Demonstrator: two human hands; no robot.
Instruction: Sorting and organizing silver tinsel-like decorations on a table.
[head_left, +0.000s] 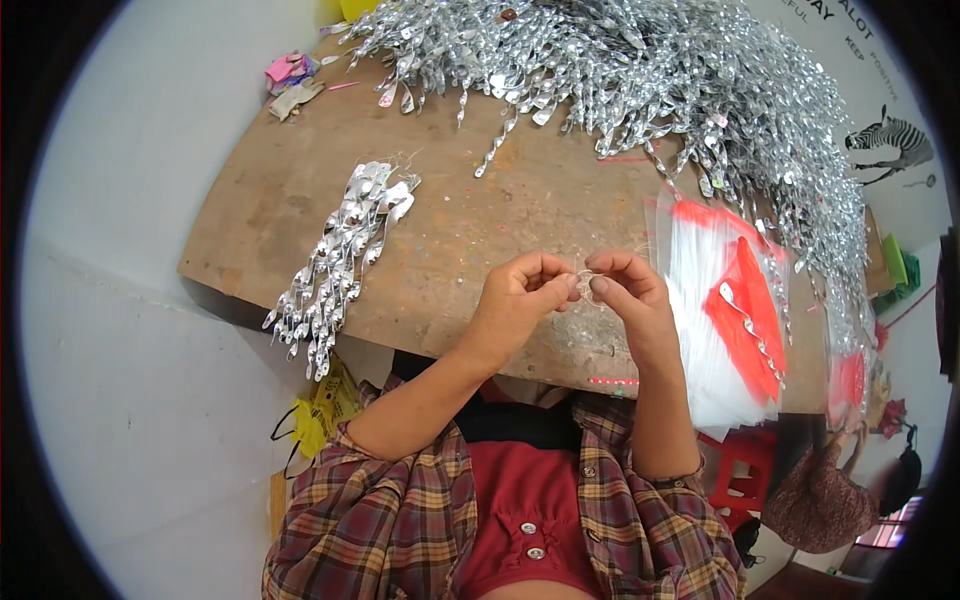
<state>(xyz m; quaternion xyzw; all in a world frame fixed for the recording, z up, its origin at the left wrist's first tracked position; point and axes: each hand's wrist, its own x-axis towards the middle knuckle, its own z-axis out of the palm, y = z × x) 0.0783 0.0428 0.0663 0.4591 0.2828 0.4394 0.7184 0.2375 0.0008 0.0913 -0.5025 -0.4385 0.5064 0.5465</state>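
Over the near part of the brown table (450, 220), my left hand (522, 298) and my right hand (640, 303) meet almost fingertip to fingertip. Each is closed in a pinch on a fine pale thread (587, 288), which loops between them. To the left of my hands lies a bunch of twisted silver strips (345, 255), with loose thread ends at its top and its lower tips hanging past the table edge. Close by my right hand is a stack of clear plastic bags (690, 335) with red parts. A single silver spiral strip (745, 325) rests on the red piece.
A large heap of silver spiral strips (640, 60) covers the far and right side of the table. Crumpled pink and beige scraps (292, 80) sit at the far left corner. A red stool (742, 470) stands below right; a yellow bag (325, 410) is below left.
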